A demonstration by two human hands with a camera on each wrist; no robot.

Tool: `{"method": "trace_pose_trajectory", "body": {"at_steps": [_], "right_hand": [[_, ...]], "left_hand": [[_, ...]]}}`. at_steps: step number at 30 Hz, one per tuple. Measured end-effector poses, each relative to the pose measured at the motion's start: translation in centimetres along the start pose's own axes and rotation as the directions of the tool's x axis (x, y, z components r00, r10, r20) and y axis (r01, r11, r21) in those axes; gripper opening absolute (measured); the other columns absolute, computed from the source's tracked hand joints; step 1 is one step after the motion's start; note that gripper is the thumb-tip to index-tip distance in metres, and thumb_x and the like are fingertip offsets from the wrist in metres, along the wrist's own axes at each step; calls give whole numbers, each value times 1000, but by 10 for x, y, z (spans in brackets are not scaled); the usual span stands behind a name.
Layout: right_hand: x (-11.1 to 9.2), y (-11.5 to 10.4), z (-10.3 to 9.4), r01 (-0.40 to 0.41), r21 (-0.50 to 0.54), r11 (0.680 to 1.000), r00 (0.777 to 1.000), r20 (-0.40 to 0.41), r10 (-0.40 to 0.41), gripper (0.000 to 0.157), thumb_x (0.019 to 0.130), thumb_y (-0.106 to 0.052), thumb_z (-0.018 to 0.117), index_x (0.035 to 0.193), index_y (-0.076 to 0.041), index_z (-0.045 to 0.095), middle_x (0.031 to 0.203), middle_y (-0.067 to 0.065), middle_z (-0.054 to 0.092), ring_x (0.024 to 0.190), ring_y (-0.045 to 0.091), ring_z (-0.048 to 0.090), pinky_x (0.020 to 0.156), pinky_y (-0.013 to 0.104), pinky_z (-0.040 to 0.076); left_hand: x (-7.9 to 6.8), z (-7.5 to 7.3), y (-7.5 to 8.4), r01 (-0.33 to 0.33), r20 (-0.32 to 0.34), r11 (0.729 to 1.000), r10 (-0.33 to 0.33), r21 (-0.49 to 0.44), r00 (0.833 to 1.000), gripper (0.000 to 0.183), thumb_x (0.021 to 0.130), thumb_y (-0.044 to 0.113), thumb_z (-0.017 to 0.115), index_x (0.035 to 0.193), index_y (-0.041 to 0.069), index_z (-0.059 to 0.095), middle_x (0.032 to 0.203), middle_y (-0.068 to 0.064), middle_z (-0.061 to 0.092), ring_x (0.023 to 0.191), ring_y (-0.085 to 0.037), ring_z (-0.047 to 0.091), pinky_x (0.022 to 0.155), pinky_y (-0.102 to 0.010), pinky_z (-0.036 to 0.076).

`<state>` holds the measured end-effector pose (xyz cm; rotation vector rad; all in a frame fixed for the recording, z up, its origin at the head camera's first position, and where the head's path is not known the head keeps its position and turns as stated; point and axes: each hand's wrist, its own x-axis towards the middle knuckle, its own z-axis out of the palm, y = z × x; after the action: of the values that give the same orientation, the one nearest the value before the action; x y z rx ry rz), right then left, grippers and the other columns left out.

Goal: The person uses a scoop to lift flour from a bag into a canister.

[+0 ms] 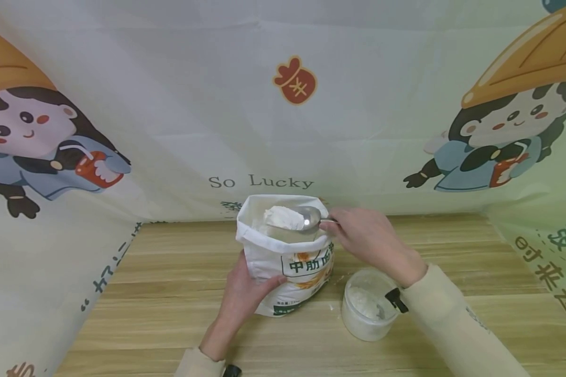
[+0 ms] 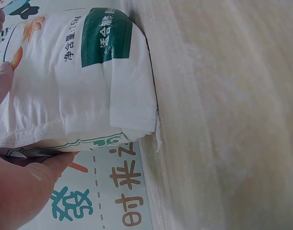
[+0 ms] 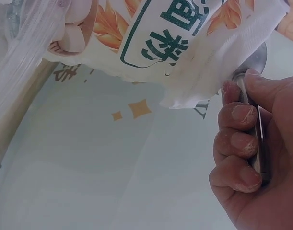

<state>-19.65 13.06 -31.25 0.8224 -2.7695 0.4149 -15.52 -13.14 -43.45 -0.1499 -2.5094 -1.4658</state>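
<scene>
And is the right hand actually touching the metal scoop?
Touching. The right wrist view shows the right hand gripping the scoop handle, fingers curled around it.

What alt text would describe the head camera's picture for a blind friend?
A person's right-hand grip holds a metal scoop of white powder at the open mouth of a white bag, while the left-hand grip holds the bag. A translucent tub of powder stands nearby on the wood-grain tabletop.

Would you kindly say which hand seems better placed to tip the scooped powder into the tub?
Probably the right hand: its grip holds the loaded scoop, and the tub stands on its side of the bag, which the left hand holds.
</scene>
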Motion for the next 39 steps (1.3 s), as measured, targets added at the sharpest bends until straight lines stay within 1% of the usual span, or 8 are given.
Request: {"method": "trace_pose_trajectory", "body": {"at_steps": [4, 10, 16, 23, 31, 39], "right_hand": [[-2, 1, -1, -6, 9, 1000, 1000, -6, 6, 24, 104, -32, 62, 97, -9, 68, 70, -3, 54, 62, 16, 50, 51, 32, 42], [-6, 2, -4, -24, 26, 999, 1000, -5, 24, 25, 105, -32, 62, 93, -10, 66, 68, -4, 52, 61, 16, 49, 52, 31, 41], [-10, 5, -11, -40, 32, 999, 999, 4, 40, 23, 105, -30, 62, 96, -9, 68, 70, -4, 54, 63, 16, 50, 54, 31, 43], [-19, 10, -18, -45, 36, 998, 999, -17, 45, 21, 105, -27, 62, 94, -10, 68, 69, -4, 52, 63, 16, 50, 55, 33, 43], [-30, 17, -20, -28, 44, 999, 997, -68, 31, 22, 104, -25, 63, 86, -12, 62, 65, -5, 46, 59, 14, 44, 52, 31, 37], [-38, 23, -21, -21, 30, 999, 996, -88, 24, 22, 104, -25, 65, 85, -13, 61, 65, -5, 44, 59, 14, 43, 52, 30, 36]], "left_hand": [[0, 1, 0, 9, 3, 1000, -9, -2, 1000, 82, 75, 22, 95, 140, 3, 49, 123, -14, 68, 110, -32, 66, 96, -53, 54], [0, 2, -1, 11, 5, 1000, -11, -5, 1000, 83, 75, 22, 94, 141, 3, 48, 123, -15, 68, 111, -33, 66, 97, -54, 53], [1, 1, -2, 11, 6, 1000, -10, -8, 1000, 84, 75, 20, 94, 142, 4, 47, 124, -14, 68, 112, -32, 66, 98, -53, 53], [2, 2, -3, 15, 5, 1000, -15, -5, 1000, 84, 74, 20, 94, 142, 5, 47, 124, -14, 68, 112, -33, 66, 98, -54, 53], [1, 1, -2, 8, 2, 1000, -8, -13, 1000, 84, 74, 17, 94, 143, 5, 47, 126, -14, 67, 114, -33, 65, 99, -54, 53], [0, 1, 0, 20, 5, 1000, -20, -13, 1000, 83, 74, 16, 94, 142, 6, 47, 126, -13, 67, 114, -32, 65, 99, -53, 53]]}}
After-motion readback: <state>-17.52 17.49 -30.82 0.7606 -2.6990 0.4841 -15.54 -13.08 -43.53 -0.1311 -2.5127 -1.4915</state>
